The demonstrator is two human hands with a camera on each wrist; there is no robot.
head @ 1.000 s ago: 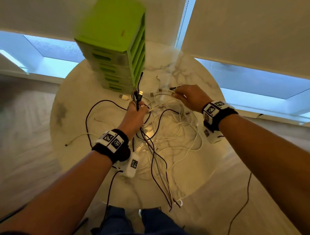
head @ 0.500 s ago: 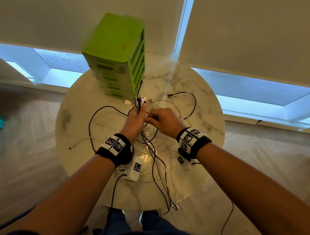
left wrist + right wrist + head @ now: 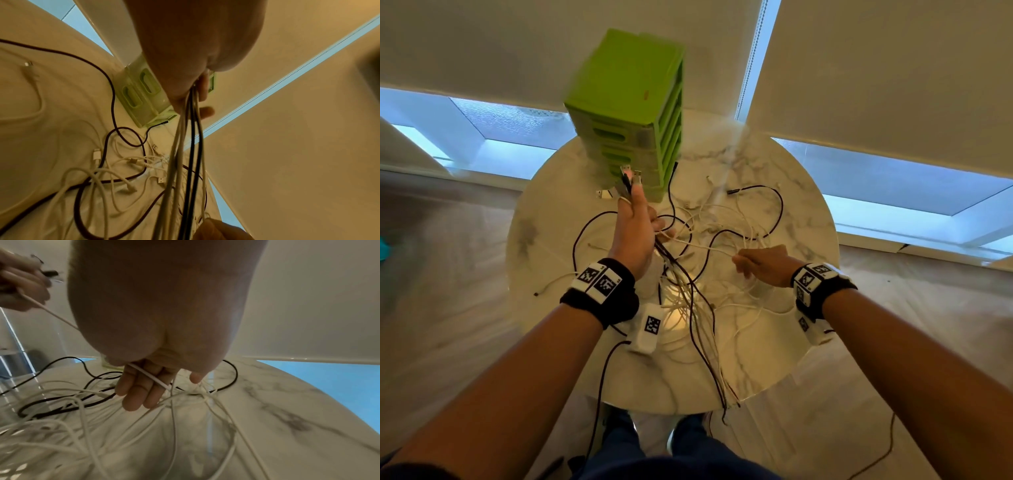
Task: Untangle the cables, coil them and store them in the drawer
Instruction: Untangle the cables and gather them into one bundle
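A tangle of white and black cables [image 3: 709, 260] lies spread on the round marble table [image 3: 804, 212]. My left hand [image 3: 635, 226] is raised and grips a bundle of several cable ends, their plugs [image 3: 630, 176] sticking up in front of the green drawer unit [image 3: 630, 113]. The gripped cables [image 3: 189, 146] hang down from the fist in the left wrist view. My right hand [image 3: 763, 265] pinches one white cable [image 3: 152, 378], which runs taut toward the left hand. All drawers look shut.
Loose plugs [image 3: 96, 155] and black loops [image 3: 760, 205] lie between the drawer unit and the table's far edge. Cable ends hang over the near table edge [image 3: 726, 401]. Window blinds close in behind the table. My legs stand below the near edge.
My right hand came to the left hand, took one white cable and pulled it out to the right. The left hand rose, still gripping the bundle.
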